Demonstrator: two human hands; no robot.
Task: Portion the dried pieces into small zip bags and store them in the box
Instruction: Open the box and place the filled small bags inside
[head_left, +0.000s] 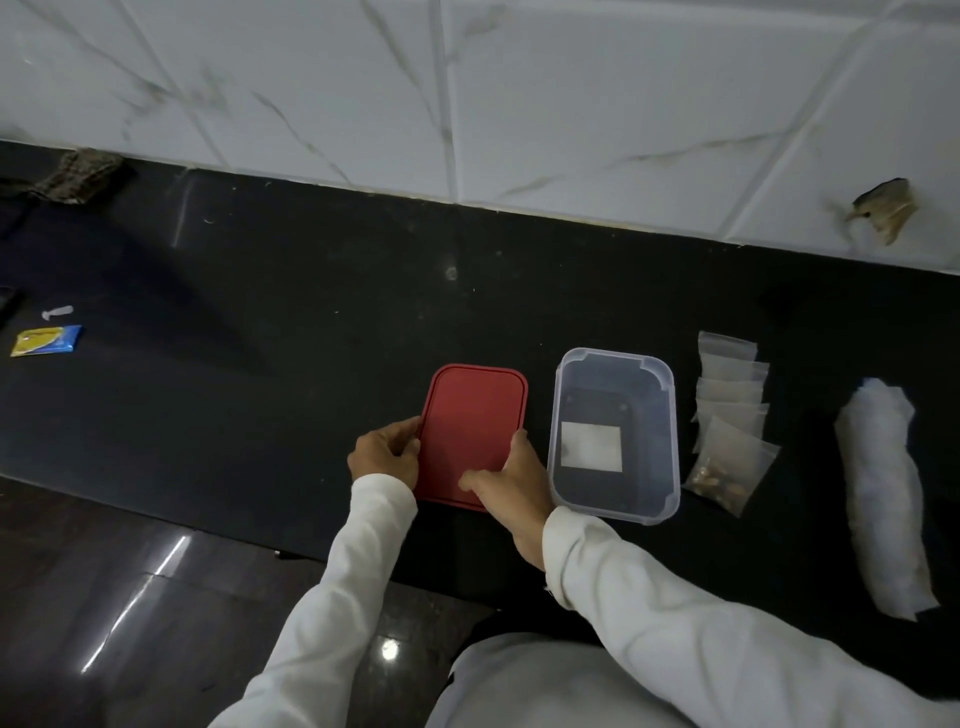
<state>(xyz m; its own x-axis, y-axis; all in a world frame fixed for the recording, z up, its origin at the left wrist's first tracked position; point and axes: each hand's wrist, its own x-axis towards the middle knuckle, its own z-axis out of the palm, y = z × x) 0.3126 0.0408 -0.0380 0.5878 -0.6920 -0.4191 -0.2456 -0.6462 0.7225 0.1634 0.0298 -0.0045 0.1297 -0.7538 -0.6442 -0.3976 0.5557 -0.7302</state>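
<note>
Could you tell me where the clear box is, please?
Head view, right of centre: the clear rectangular plastic box sits on the black counter between the red plastic lid and the small zip bags.

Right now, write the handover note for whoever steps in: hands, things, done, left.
Left hand grips the left edge of the red lid; right hand holds its near right corner.
The lid lies flat on the counter, left of the open clear box. No bag shows inside the box.
Small zip bags overlap in a row right of it; the nearest bag holds brown pieces.
Done: at least one bag filled.
Left: bags into the box, lid on.
</note>
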